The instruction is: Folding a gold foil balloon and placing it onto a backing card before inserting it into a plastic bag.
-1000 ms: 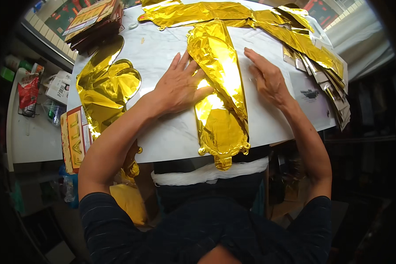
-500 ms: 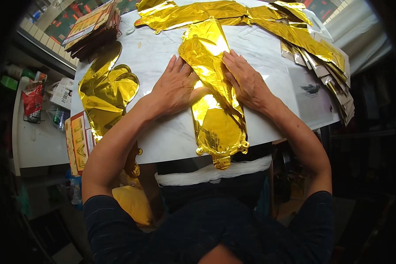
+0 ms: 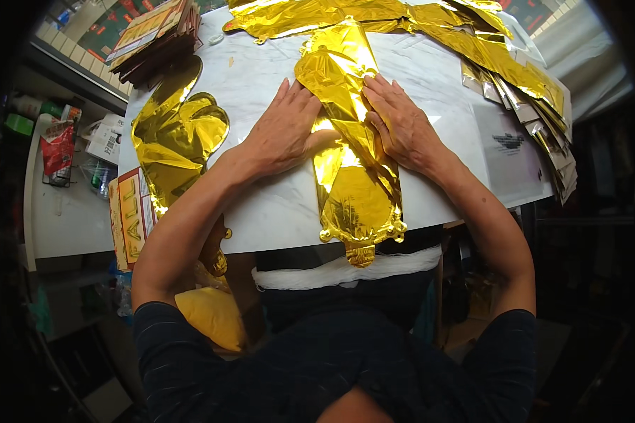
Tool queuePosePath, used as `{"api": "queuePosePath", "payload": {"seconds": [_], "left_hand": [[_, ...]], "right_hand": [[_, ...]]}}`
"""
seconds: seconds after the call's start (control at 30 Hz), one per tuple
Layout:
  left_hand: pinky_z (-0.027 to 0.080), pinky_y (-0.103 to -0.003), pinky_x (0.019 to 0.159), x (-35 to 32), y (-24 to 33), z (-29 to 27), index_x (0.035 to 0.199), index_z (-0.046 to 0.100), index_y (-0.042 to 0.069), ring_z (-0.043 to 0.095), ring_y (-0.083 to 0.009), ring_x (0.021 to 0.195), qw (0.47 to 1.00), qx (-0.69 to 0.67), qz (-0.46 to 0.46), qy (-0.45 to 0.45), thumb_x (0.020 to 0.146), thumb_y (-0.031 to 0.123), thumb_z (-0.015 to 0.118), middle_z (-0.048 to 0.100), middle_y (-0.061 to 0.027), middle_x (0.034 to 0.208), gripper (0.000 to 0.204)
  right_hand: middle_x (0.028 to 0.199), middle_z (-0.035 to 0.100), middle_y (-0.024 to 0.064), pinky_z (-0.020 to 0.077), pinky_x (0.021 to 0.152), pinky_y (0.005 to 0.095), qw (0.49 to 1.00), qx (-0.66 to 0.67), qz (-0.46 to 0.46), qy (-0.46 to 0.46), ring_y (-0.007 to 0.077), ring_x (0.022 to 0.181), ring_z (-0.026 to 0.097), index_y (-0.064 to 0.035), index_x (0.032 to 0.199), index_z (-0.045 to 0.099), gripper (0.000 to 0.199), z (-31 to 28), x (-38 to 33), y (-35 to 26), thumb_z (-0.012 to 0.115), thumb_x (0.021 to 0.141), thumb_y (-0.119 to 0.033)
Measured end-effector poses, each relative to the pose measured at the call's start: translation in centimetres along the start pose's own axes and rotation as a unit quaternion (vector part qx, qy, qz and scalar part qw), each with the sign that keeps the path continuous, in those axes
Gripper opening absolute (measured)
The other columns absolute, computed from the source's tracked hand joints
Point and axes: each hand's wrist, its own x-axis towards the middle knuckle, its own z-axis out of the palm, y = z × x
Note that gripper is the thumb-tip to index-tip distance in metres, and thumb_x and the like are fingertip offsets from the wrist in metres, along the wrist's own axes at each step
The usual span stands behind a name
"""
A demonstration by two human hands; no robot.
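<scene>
A folded gold foil balloon lies lengthwise on the white marbled table, its tabbed lower end reaching past the near edge. My left hand rests flat along its left side, fingers stretched out and the thumb lying over the foil. On the other side my right hand presses flat against the balloon's right edge, fingers extended. Neither hand grips the foil; both touch it from the sides. Another gold foil balloon lies to the left, partly hidden behind my left forearm.
More gold foil balloons stretch across the far side. Flat packets are stacked at the right beside a clear plastic sleeve. A pile of printed cards stands far left; another printed card lies near the left edge.
The view has shifted slightly, so the table and balloons appear a little to the right and higher. Both hands stay flat against the balloon with almost no movement.
</scene>
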Motion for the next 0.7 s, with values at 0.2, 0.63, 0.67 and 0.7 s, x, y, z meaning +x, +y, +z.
{"api": "queuePosePath", "payload": {"seconds": [0.2,0.63,0.67,0.7], "left_hand": [[0.059,-0.04,0.089,-1.9,1.0,-2.3,0.105,0.07,0.001,0.072,-0.0342,0.1,0.969,-0.095,-0.022,0.225,0.09,-0.001,0.068,0.074,-0.0147,0.101,0.016],[0.016,-0.047,0.13,2.7,2.1,1.6,0.16,0.032,0.0,0.025,-0.0381,0.157,0.998,0.016,0.056,-0.011,0.108,0.042,0.05,0.032,-0.0215,0.166,0.069],[0.017,-0.047,0.13,2.9,2.1,1.8,0.16,0.032,0.0,0.024,-0.0385,0.157,0.998,0.027,0.063,-0.007,0.108,0.043,0.049,0.032,-0.0216,0.166,0.069],[0.017,-0.047,0.13,2.9,2.1,1.8,0.16,0.032,0.001,0.024,-0.0389,0.157,0.997,0.039,0.067,-0.004,0.108,0.044,0.048,0.032,-0.0217,0.166,0.069]], "right_hand": [[0.155,0.048,0.0236,0.029,0.126,0.05,1.0,0.0,0.005,0.004,0.0388,0.15,0.04,0.0059,0.142,0.053,0.043,0.2,-0.3,0.1,0.054,0.106,-0.016],[0.148,0.055,0.0224,0.0323,0.124,0.0492,0.999,0.009,-0.022,0.048,0.0387,0.145,0.046,0.0028,0.139,0.056,0.04,0.6,-0.1,0.6,0.056,0.105,-0.017],[0.146,0.056,0.024,0.0341,0.123,0.051,0.998,0.022,-0.034,0.055,0.041,0.143,0.047,0.0042,0.134,0.057,0.037,0.5,-0.2,0.9,0.057,0.103,-0.017],[0.147,0.057,0.0225,0.0341,0.123,0.05,0.997,0.056,-0.029,0.051,0.0399,0.143,0.047,0.0026,0.134,0.058,0.035,0.3,-0.2,1.1,0.056,0.104,-0.016]]}}
